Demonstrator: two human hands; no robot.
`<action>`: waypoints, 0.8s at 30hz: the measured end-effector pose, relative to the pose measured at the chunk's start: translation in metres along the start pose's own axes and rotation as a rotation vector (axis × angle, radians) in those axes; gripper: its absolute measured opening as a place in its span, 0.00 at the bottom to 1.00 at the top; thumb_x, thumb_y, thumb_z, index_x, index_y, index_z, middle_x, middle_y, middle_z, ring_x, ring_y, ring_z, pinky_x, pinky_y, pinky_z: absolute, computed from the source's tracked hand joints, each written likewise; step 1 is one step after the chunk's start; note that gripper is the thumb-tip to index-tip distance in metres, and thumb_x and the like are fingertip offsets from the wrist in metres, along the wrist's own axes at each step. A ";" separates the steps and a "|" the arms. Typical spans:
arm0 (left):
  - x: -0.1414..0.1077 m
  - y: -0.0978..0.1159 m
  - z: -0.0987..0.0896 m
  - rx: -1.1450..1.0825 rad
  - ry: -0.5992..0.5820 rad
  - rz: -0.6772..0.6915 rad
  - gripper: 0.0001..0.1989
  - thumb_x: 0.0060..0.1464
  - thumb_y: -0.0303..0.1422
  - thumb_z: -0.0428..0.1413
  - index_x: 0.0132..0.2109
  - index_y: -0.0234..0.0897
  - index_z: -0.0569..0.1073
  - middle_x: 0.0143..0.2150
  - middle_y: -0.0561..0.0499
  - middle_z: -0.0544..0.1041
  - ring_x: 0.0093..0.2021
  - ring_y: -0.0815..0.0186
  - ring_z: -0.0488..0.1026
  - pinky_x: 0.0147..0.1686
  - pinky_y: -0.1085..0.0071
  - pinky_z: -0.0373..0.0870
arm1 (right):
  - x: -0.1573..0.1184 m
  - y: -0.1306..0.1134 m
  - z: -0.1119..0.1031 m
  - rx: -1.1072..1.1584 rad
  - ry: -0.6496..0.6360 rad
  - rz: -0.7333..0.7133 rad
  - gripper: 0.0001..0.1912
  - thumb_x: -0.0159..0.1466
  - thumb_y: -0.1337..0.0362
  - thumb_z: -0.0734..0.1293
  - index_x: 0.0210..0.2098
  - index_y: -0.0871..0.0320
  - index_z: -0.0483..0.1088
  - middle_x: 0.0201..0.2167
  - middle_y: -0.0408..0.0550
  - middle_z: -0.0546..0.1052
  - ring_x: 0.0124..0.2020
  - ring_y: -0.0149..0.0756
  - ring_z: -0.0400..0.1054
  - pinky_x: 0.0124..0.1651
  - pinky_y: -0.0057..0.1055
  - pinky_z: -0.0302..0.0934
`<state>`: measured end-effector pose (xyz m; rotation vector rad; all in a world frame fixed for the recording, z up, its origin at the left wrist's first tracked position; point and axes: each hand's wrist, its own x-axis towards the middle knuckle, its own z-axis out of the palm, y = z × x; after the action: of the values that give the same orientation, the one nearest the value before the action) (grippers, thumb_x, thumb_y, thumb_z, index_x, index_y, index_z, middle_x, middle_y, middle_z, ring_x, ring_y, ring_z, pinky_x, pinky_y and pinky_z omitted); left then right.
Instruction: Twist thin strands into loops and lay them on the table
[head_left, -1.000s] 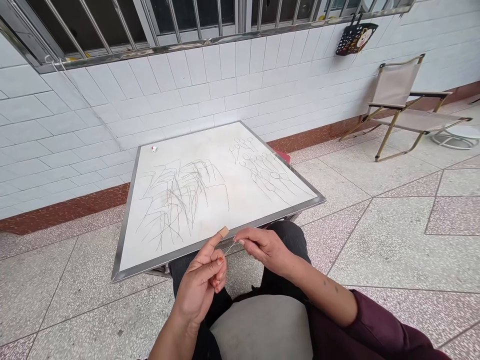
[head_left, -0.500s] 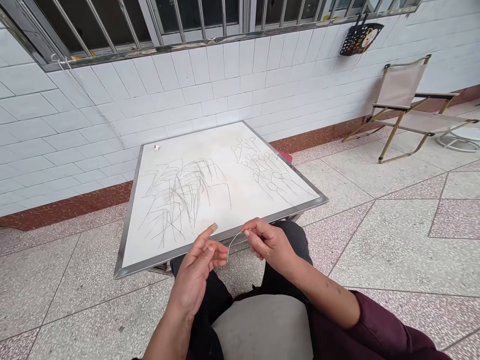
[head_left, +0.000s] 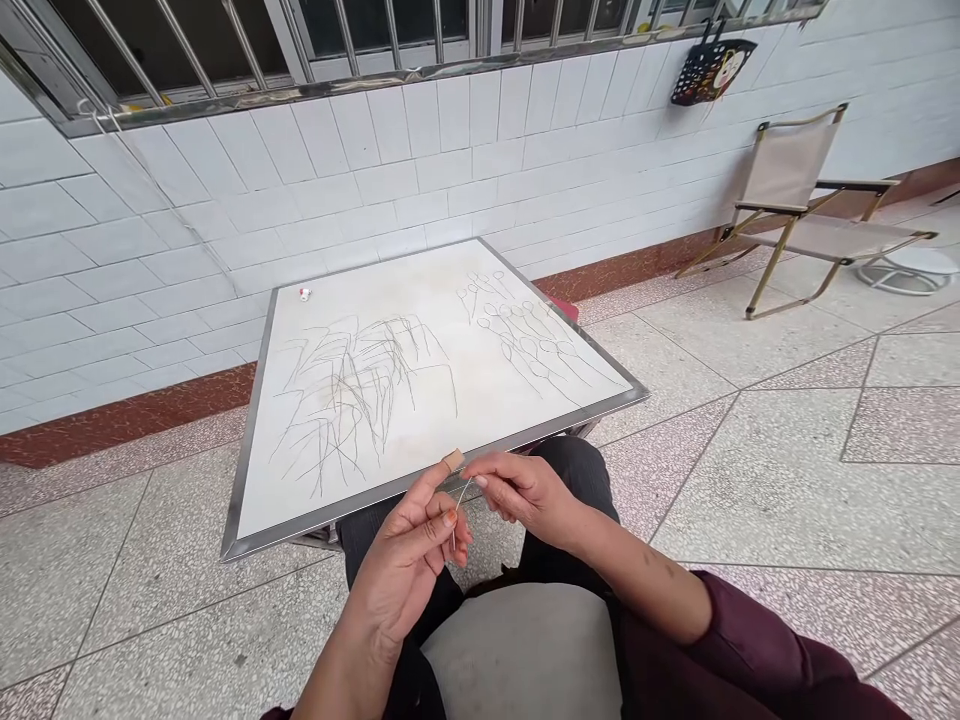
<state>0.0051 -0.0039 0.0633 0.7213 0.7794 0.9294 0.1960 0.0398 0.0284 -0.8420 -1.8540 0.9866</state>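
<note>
A thin, light-coloured wire (head_left: 463,494) runs between my two hands above my lap, at the table's front edge. My left hand (head_left: 411,545) pinches its lower part between thumb and fingers, with the index finger stretched out and tan tape round its tip. The wire's upper end is held by my right hand (head_left: 525,497), thumb against index finger. On the white table (head_left: 420,425), many bent thin wires (head_left: 352,390) lie in a tangled heap at the left. Wires with looped ends (head_left: 529,335) are spread at the right.
A small red and white item (head_left: 305,294) sits at the table's far left corner. Behind stands a tiled wall with a barred window. A folding chair (head_left: 787,170), a round stool (head_left: 907,268) and a hanging black basket (head_left: 712,72) are to the right.
My right hand has moved left, closer to my left hand. The left thumb and fingers have closed on the wire's lower part. The view has shifted slightly.
</note>
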 end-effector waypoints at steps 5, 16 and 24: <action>-0.004 0.003 -0.006 0.089 -0.005 -0.053 0.34 0.53 0.30 0.63 0.66 0.40 0.65 0.29 0.53 0.73 0.27 0.72 0.64 0.27 0.75 0.59 | -0.001 0.001 -0.005 -0.091 -0.062 -0.131 0.15 0.73 0.58 0.56 0.44 0.56 0.73 0.27 0.43 0.73 0.22 0.26 0.65 0.26 0.22 0.62; -0.019 0.017 -0.016 0.253 -0.057 -0.151 0.36 0.52 0.32 0.64 0.67 0.39 0.64 0.28 0.53 0.72 0.27 0.70 0.66 0.26 0.74 0.58 | 0.001 -0.010 -0.009 -0.166 -0.142 -0.296 0.18 0.74 0.60 0.53 0.42 0.57 0.73 0.28 0.45 0.75 0.25 0.28 0.66 0.30 0.24 0.61; -0.028 0.020 -0.025 0.289 -0.058 -0.169 0.32 0.54 0.35 0.62 0.66 0.39 0.65 0.28 0.53 0.72 0.24 0.73 0.58 0.25 0.73 0.52 | -0.001 -0.007 -0.003 -0.235 -0.161 -0.316 0.16 0.73 0.63 0.56 0.41 0.56 0.74 0.27 0.44 0.75 0.26 0.29 0.68 0.29 0.24 0.59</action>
<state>-0.0348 -0.0153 0.0739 0.9144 0.9188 0.6465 0.1976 0.0370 0.0348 -0.5899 -2.1910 0.6623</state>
